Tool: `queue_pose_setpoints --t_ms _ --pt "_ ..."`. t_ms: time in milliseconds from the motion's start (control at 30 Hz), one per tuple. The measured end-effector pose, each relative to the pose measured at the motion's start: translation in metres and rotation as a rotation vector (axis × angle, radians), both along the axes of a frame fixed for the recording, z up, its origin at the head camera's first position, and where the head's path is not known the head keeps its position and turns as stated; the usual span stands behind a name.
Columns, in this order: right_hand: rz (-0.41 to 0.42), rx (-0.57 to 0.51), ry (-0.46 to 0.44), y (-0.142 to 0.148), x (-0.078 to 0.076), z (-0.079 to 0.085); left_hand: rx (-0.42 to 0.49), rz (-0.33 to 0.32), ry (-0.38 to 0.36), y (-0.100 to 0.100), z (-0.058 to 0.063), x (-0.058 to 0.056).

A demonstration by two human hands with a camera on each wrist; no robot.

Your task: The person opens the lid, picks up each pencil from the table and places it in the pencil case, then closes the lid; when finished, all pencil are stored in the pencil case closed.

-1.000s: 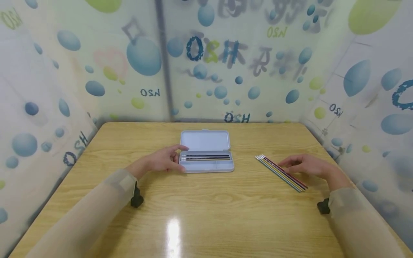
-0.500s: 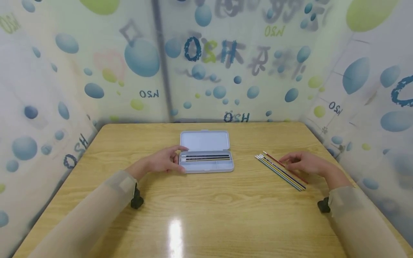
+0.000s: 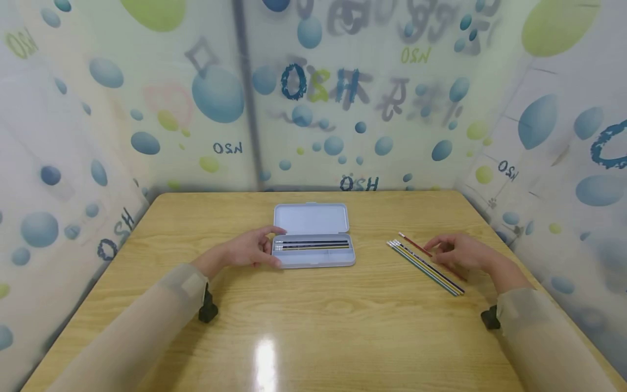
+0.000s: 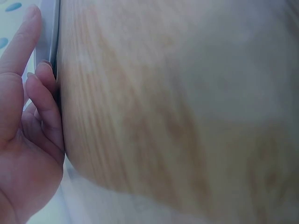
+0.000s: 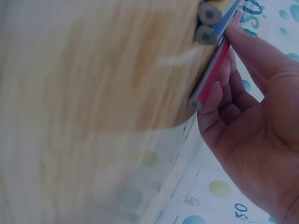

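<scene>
A light-coloured pencil case (image 3: 301,259) lies on the table with its lid (image 3: 311,218) raised toward the back; several pencils (image 3: 313,244) lie in its rear compartment. At the case's left end, my left hand (image 3: 247,249) grips it, index finger by the hinge corner and thumb at the front corner. My right hand (image 3: 462,251) pinches a red pencil (image 3: 413,243) between thumb and fingers, low over the table. Just left of it, a slanted row of several pencils (image 3: 427,268), dark blue, yellow and green, lies with white erasers pointing back-left. The right wrist view shows the red pencil's blunt end (image 5: 195,103).
The wooden table (image 3: 343,326) carries the case in the middle and the loose pencils to the right. Patterned curtains (image 3: 362,109) hang along its back and both sides. A black device (image 3: 208,307) is strapped at each wrist.
The red pencil has come away from the row, shifting right and back under my right hand, which moved only slightly. My left hand stays on the case.
</scene>
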State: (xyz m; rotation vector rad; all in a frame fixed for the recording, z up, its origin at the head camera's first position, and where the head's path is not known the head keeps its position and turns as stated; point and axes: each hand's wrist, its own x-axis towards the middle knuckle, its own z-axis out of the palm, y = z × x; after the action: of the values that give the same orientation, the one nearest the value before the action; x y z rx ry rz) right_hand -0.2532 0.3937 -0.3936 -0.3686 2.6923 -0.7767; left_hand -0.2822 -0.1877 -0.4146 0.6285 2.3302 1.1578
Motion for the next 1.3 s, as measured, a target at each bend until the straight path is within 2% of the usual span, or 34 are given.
queue_pose_setpoints --t_ms 267,433,533,800,1033,1300 --pt "-0.005 0.035 0.047 -0.004 -0.002 0.001 -0.002 -0.004 0.002 0.000 0.000 0.001" --pt "-0.019 0.075 0.130 -0.008 -0.002 0.005 -0.007 -0.007 0.013 0.001 0.001 0.000" --pt "-0.021 0.041 0.152 -0.014 -0.002 0.010 -0.011 -0.007 0.017 0.000 0.001 -0.001" --pt "0.006 -0.133 0.151 -0.038 -0.001 0.024 -0.008 -0.005 0.011 0.000 -0.001 0.000" --pt "0.056 -0.160 0.173 -0.067 -0.006 0.029 -0.011 -0.011 0.014 -0.002 0.000 -0.002" --pt "0.110 -0.135 0.232 -0.103 -0.013 0.030 -0.016 -0.006 0.013 -0.002 -0.001 -0.002"
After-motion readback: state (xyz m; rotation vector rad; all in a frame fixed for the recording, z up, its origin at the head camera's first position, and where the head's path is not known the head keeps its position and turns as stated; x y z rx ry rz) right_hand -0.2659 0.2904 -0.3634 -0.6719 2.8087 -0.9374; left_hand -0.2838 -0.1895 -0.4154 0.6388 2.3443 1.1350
